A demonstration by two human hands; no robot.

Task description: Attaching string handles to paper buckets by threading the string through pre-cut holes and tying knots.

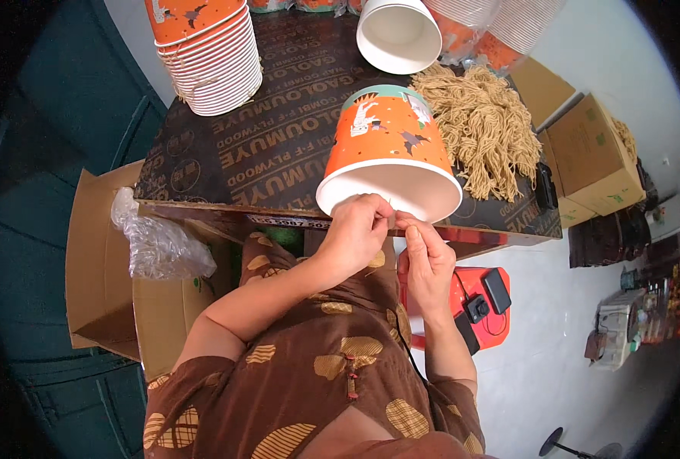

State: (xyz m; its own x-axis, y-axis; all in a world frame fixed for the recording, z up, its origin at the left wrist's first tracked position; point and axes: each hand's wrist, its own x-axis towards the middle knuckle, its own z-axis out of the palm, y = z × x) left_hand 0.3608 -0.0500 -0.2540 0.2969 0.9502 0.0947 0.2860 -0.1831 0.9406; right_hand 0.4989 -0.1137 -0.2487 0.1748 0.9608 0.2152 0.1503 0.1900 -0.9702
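Note:
An orange paper bucket [389,130] with a teal band and printed animal figures lies tipped on the tabletop, its white mouth facing me. At the lower rim of that mouth, my left hand [355,237] has its thumb and fingers pinched together. My right hand [428,264] is closed just to the right, its fingertips meeting those of the left. Something thin and pale shows between the fingertips, too small to name. Beside the bucket, on the right, lies a heap of tan cord lengths [489,126].
A stack of orange buckets [213,69] stands at the table's back left. White-mouthed buckets [399,38] and plastic-wrapped stacks [500,27] line the back right. An opened carton [102,260] with clear plastic [164,241] is at left; a red stool [500,325] holds small devices below right.

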